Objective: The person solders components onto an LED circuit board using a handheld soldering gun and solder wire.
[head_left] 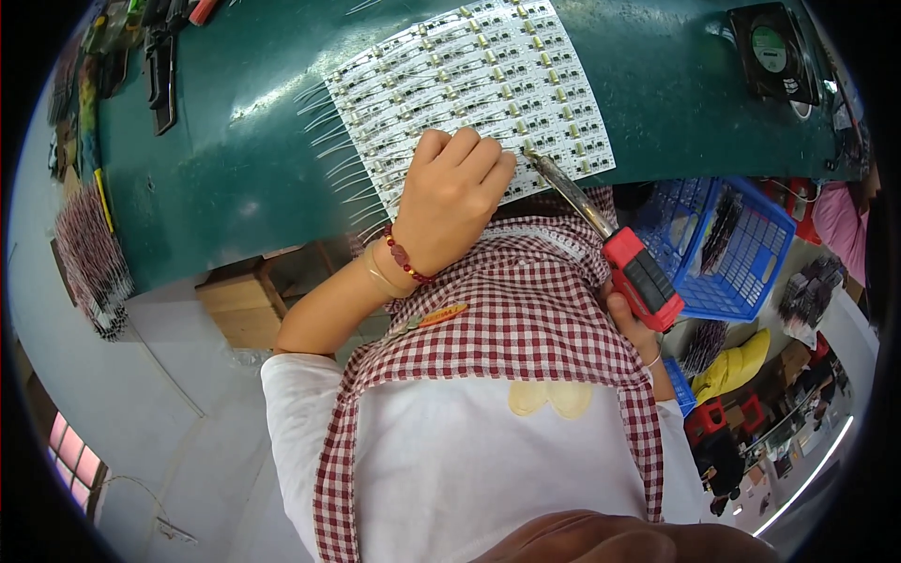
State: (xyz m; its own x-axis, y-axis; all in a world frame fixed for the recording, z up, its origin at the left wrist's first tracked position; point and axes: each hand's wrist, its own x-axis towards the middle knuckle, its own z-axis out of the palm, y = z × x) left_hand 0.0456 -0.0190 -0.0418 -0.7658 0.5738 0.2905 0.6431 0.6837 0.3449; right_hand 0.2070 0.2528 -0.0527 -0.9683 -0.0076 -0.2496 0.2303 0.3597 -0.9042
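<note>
A white panel of small circuit boards [563, 89] lies tilted on the green table, with rows of thin pale wires sticking out past its left edge. On its lower part rests my left hand [460, 183], fingers curled down and closed; what they pinch, if anything, is hidden beneath them. My right hand [631, 324] grips a soldering iron [643, 277] with a red and black handle, partly covering that hand. The iron's metal shaft slants up-left, and its tip is at a solder spot on the panel, just right of my left fingers.
A black fan [774, 52] sits at the table's far right. A black utility knife [161, 89] and other tools lie far left, above a bundle of wires [89, 249] at the table's left edge. Blue plastic baskets [741, 258] stand below the right edge; a wooden box [242, 300] is underneath.
</note>
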